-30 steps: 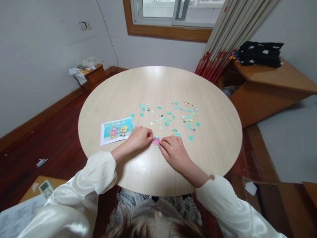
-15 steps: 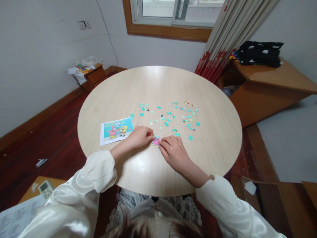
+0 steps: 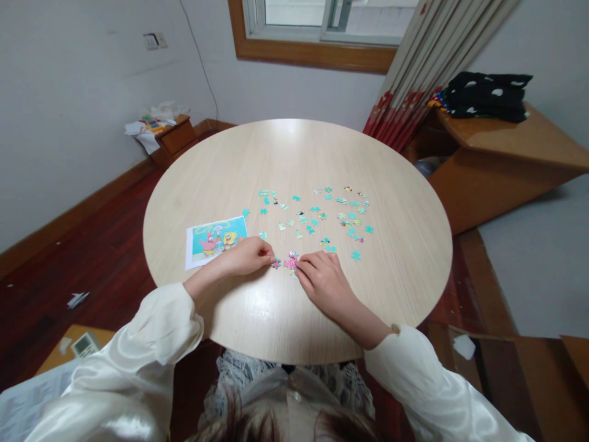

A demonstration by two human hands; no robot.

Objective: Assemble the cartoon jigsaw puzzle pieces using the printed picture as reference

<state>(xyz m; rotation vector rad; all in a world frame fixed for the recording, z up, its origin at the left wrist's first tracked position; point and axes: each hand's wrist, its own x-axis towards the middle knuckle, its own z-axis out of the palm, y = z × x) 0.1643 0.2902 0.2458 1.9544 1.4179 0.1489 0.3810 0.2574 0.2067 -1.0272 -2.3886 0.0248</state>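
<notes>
Over at nine o'clock on the round table (image 3: 276,319), if twelve is the window (image 3: 294,13) side, lies a printed cartoon sheet (image 3: 207,248), its near right corner hidden behind the left hand (image 3: 252,253). That hand's thumb and fingers are pinched together on a small pink-and-teal puzzle piece (image 3: 277,263). Just right of it, with a sliver of bare tabletop between, sits a little pink cluster of pieces (image 3: 290,264), pretty much at six o'clock from the table's middle. Right hand (image 3: 322,276) comes in from about five, fingertips on the cluster's right edge; can't tell if they're gripping or just resting. Beyond it, mostly teal loose pieces (image 3: 356,255) are spread from around one to three o'clock. Way out at two, past the table, a black spotted cloth (image 3: 488,95) sits on a wooden cabinet (image 3: 501,141).
</notes>
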